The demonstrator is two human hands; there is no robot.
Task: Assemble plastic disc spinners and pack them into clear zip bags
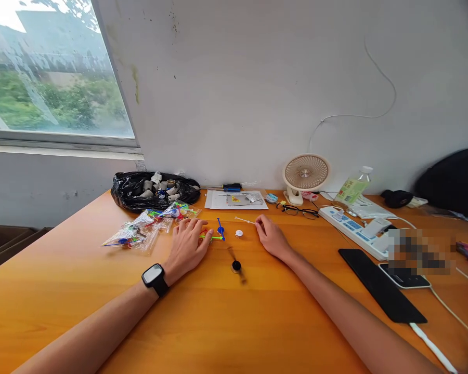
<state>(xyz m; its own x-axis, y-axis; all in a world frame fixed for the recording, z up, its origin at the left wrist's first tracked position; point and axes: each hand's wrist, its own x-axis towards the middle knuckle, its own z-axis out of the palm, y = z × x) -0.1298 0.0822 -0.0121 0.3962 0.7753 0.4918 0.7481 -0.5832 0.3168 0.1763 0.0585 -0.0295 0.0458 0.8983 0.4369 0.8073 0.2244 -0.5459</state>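
My right hand (272,237) pinches the end of a thin white plastic stick (244,221), which points left above the table. My left hand (187,243) lies palm down with its fingers stretched out. Its thumb and fingertips are at a small group of green plastic sticks (217,238) and a blue plastic piece (220,229); some of the group is hidden under the hand. Between both hands sits a small white round piece (239,234). Closer to me is a black round object (236,266) with a blurred brown strip through it.
Left of my left hand lie clear bags of coloured parts (134,234), with a black plastic bag (119,189) behind. Papers (214,200), a fan (306,173) and glasses (296,210) are at the back. A power strip (345,226) and a black slab (382,285) are on the right.
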